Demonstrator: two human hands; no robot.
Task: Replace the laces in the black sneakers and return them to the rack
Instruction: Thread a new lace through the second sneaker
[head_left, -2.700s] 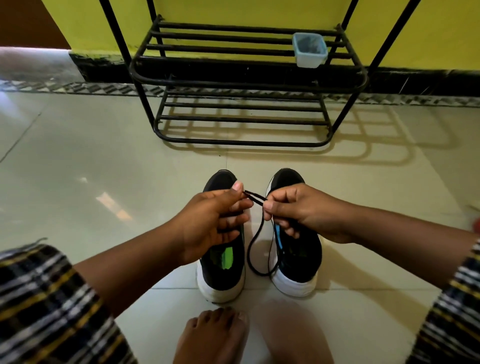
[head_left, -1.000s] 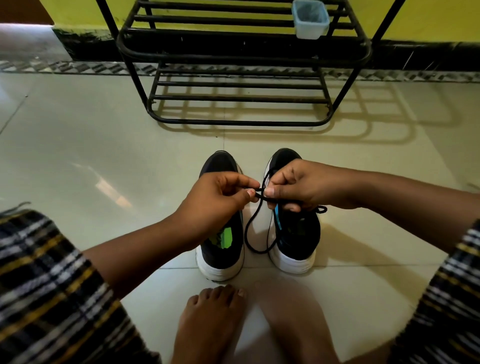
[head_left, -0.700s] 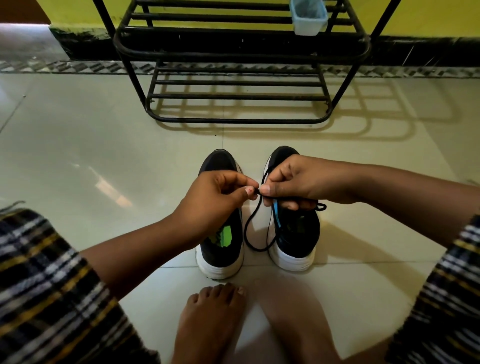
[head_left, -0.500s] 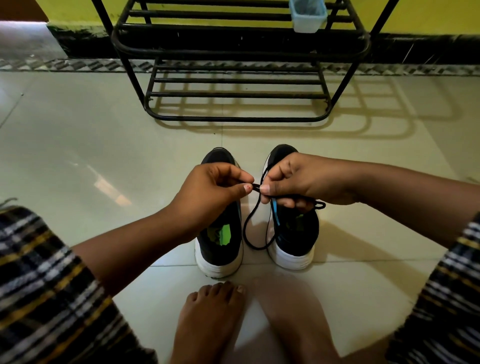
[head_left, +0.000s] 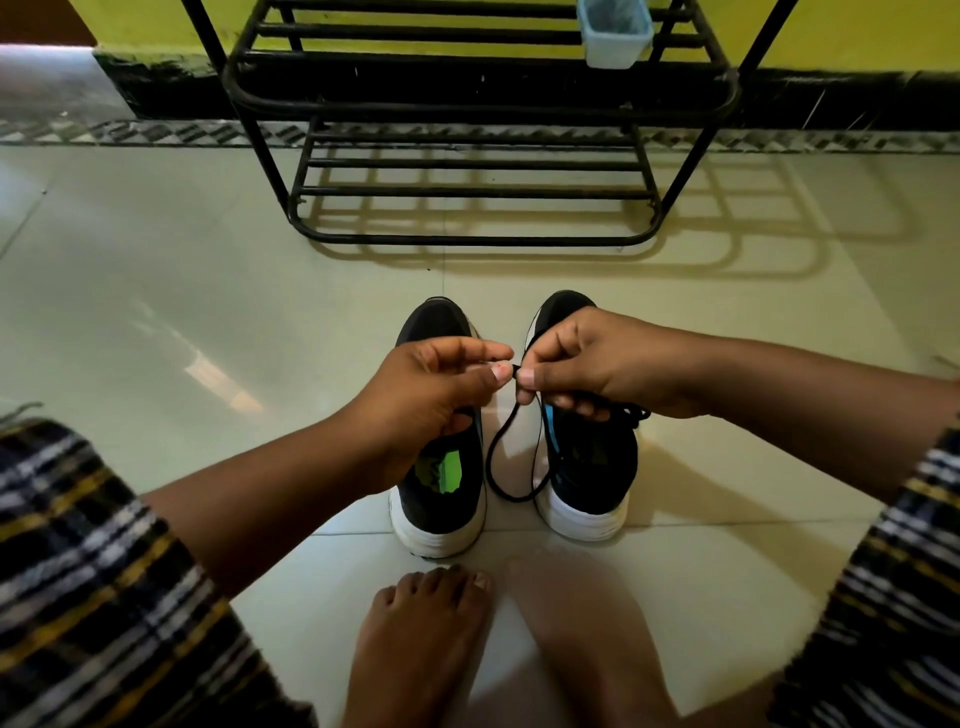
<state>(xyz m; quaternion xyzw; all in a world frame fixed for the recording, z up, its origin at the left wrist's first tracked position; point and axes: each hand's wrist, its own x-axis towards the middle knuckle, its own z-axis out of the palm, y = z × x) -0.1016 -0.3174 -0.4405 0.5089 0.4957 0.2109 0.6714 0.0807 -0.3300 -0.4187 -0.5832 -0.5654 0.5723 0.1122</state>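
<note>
Head camera looks down at two black sneakers standing side by side on the tiled floor (head_left: 208, 291), toes toward the rack (head_left: 478, 239) and heels toward the person's bare feet. The left sneaker (head_left: 441, 499) has a green patch on its insole; the right sneaker (head_left: 592, 467) shows a blue stripe along its inner edge.

Both hands meet just above the gap between the shoes. The left hand (head_left: 431, 395) has thumb and forefinger pinched together on what looks like the tip of the black lace (head_left: 498, 467), and the right hand (head_left: 587, 364) pinches the same short stretch from the other side, its lower fingers curled around more cord. From the pinch, the lace drops in a long loop between the two sneakers, and a small bunch of it pokes out beyond the right hand over the right sneaker. Whether any of it already passes through an eyelet is hard to tell, since the hands cover the front of both shoes.

The step in hand seems to be readying the lace end for threading, so the relacing is at an early stage and the return to the rack is far off. The next move calls for a firm hold on the stiff tip, aiming it at an eyelet of the right sneaker, and feeding cord through without letting the hanging loop snag or knot. The rack's lower tier lies bare, while a small pale blue container (head_left: 615, 31) sits on the upper one.
</note>
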